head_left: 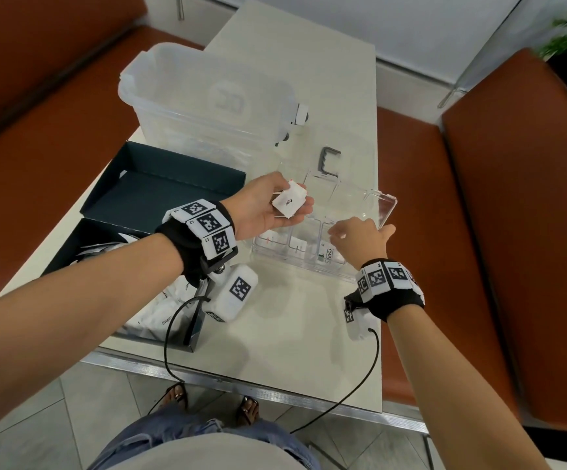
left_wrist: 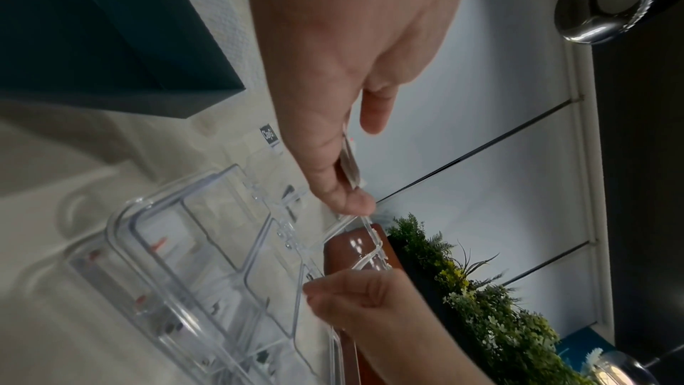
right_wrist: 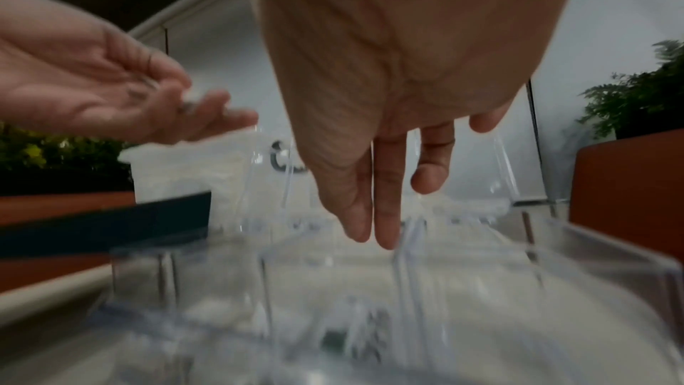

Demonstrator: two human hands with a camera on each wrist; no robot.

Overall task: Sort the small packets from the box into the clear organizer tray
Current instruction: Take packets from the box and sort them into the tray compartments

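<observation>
My left hand [head_left: 258, 212] is turned palm up just left of the clear organizer tray [head_left: 285, 257], its fingers cupped round a few small white packets [head_left: 287, 201]. The left wrist view shows those packets [left_wrist: 350, 163] edge-on against my fingers. My right hand [head_left: 360, 235] hovers over the tray's right compartments with straight fingers [right_wrist: 385, 215] pointing down and nothing in them. The tray's near compartments hold packets, one of them a stevia packet [head_left: 328, 257]. The dark box [head_left: 68, 256] stands open at the left with several white packets [head_left: 155, 313] in it.
A large clear plastic bin [head_left: 207, 96] stands behind the box and tray. A grey clip [head_left: 328, 161] lies behind the tray. The tray's clear lid [head_left: 384, 205] stands up at the right. Orange benches [head_left: 513, 232] flank the table, whose metal front edge [head_left: 241, 385] is close to me.
</observation>
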